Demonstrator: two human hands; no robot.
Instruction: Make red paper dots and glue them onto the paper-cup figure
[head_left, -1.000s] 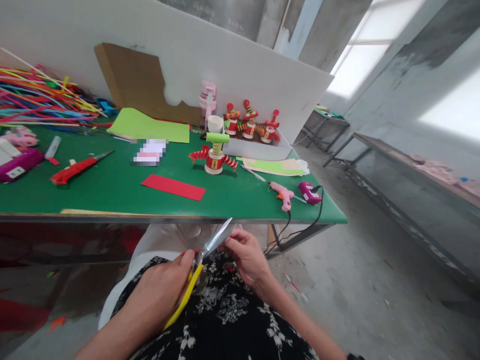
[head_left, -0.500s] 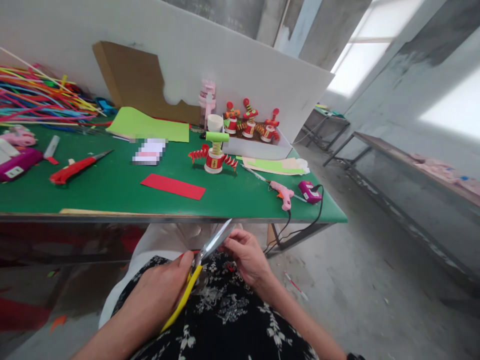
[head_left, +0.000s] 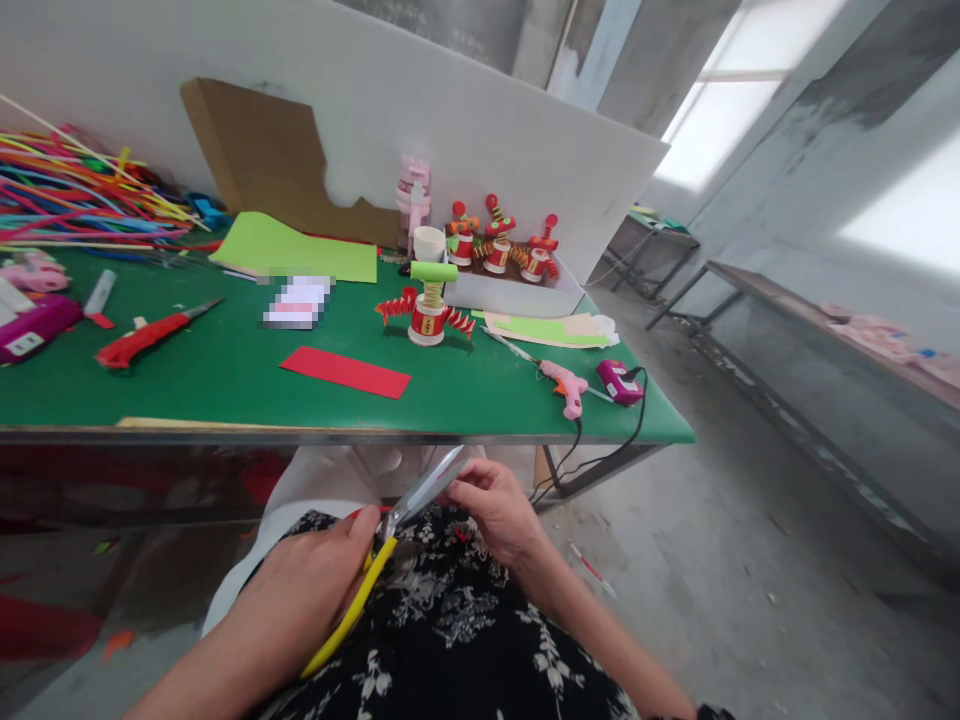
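**Grey workshop lit from the right**

A green-topped bench [head_left: 225, 370] with a metal front edge stands before a tall white board [head_left: 450, 110] set upright. The grey concrete floor [head_left: 712, 560] is scuffed, with small scraps lying on it. A second long bench [head_left: 810, 330] runs along the stained grey wall [head_left: 825, 110] on the right. Bright windows [head_left: 720, 130] in that wall let in pale daylight. A smaller table [head_left: 652, 235] stands far back, past the board's end.

Nothing here reads clearly: the white sticker on the purple case [head_left: 43, 322] and the band on the red cup figure [head_left: 428, 324] are too small.
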